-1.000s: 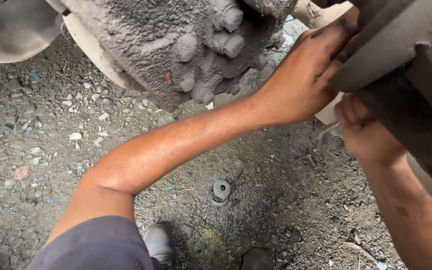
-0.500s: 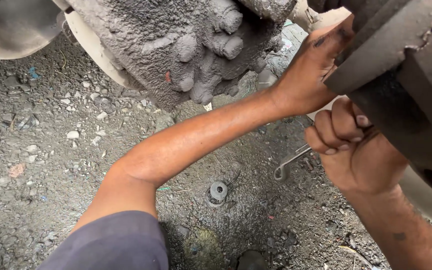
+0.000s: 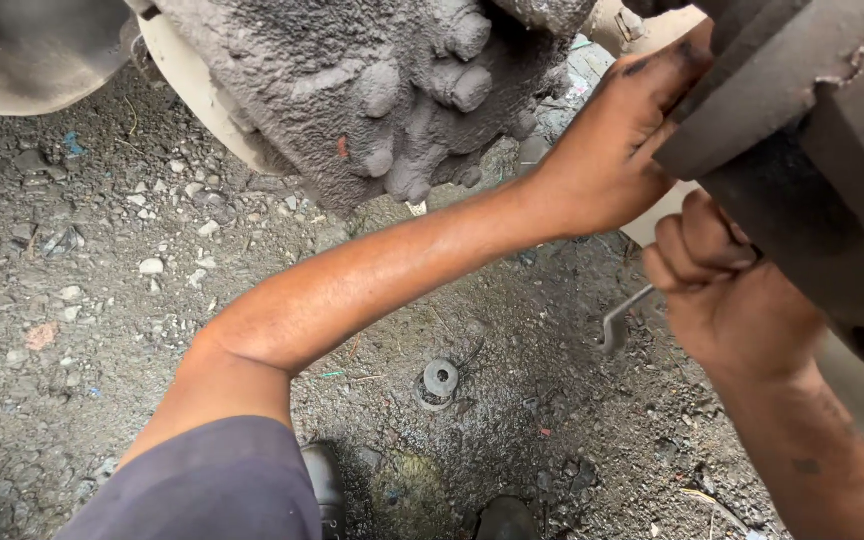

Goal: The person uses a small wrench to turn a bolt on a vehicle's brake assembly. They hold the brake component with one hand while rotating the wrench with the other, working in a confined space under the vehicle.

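Observation:
My left hand reaches up and to the right, its fingers pressed against the underside of a dark, greasy metal part at the upper right. My right hand is fisted just below that part, closed around a thin metal wrench whose open end sticks out to the left. The fingertips of my left hand are hidden behind the metal edge. A mud-caked wheel hub with studs hangs at the top centre, left of both hands.
Gravelly dirt ground lies below. A small round metal washer rests on the ground under my left forearm. The toes of two dark shoes show at the bottom edge. A pale curved metal panel is at the top left.
My right hand has come down and out from behind the dark metal part, bringing the wrench into view. The left hand has stayed on the part.

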